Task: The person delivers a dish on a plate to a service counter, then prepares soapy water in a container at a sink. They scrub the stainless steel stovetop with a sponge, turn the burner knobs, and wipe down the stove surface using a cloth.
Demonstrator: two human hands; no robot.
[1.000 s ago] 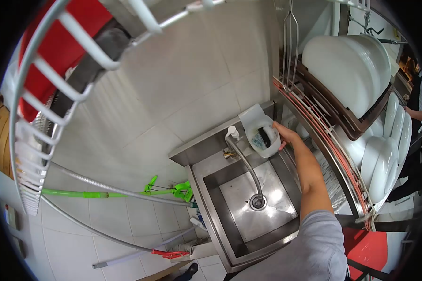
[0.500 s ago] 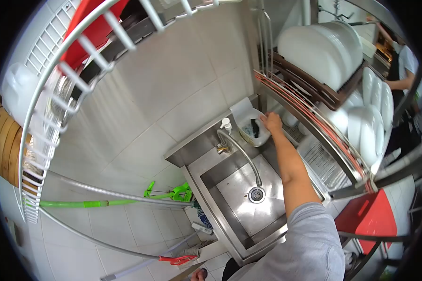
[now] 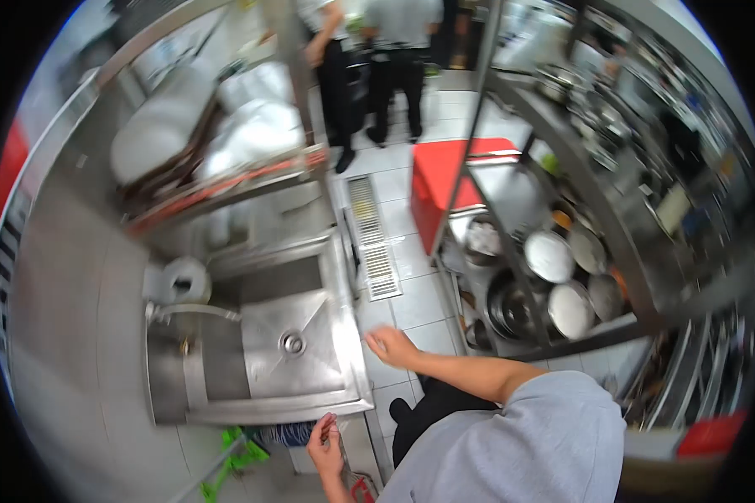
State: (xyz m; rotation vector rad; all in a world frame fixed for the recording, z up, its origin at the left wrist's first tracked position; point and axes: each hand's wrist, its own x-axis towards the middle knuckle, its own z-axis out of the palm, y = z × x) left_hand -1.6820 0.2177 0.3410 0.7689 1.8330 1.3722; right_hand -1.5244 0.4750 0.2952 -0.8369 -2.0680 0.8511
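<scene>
Beyond the front right edge of the steel sink (image 3: 356,360), my right hand (image 3: 392,346) hangs over the floor with its fingers curled; whether anything is inside is not visible. My left hand (image 3: 325,443) is by the sink's lower edge, fingers bent and apart, with nothing seen in it. A curved faucet (image 3: 197,310) reaches over the basin toward the round drain (image 3: 293,343). The white container (image 3: 186,281) with something dark inside sits at the sink's back corner, touched by neither hand.
White plates (image 3: 164,126) fill a rack above the sink. Two people (image 3: 398,59) stand at the far end of the aisle. A red bin (image 3: 440,189) stands beside a floor grate (image 3: 372,239). Bowls and pots (image 3: 549,256) sit on a shelf at right. A green mop tool (image 3: 243,453) is below the sink.
My right hand has left the white container and come back toward my body. My left hand has come into view. The view has turned right, showing the aisle and the shelves.
</scene>
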